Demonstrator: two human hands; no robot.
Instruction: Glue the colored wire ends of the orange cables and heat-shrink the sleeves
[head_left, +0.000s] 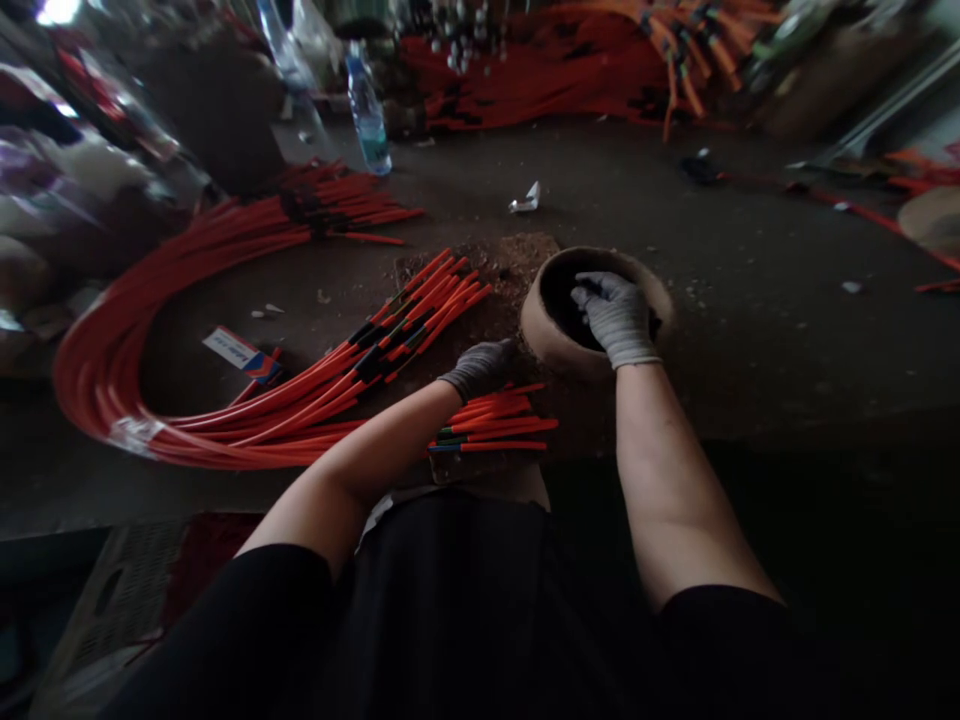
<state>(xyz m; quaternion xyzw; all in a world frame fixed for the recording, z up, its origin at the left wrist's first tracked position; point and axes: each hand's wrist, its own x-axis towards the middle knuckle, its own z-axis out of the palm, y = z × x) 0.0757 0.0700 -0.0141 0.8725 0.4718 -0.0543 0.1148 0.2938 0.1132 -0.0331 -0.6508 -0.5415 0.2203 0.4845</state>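
My right hand (616, 312), in a grey knit glove, is over the mouth of a round tan bowl (541, 325). Its fingers are drawn together in a pinch, and anything between them is too small to make out. The bowl's inside is dark. Just left of the bowl, my gloved left hand (484, 368) is closed, its fingertips hard to see; what it holds, if anything, is hidden. It is beside a looped bundle of orange tubes (247, 440) with black bands near the ends. Shorter-looking orange tube ends (510, 425) stick out beneath my left wrist.
A plastic bottle (367, 120) stands at the back of the dark table. A small printed box (240, 354) lies inside the tube loop. Crumpled foil (526, 198) and brown crumbs (517, 262) lie behind the bowl. More orange tubes (540, 75) are piled along the far side.
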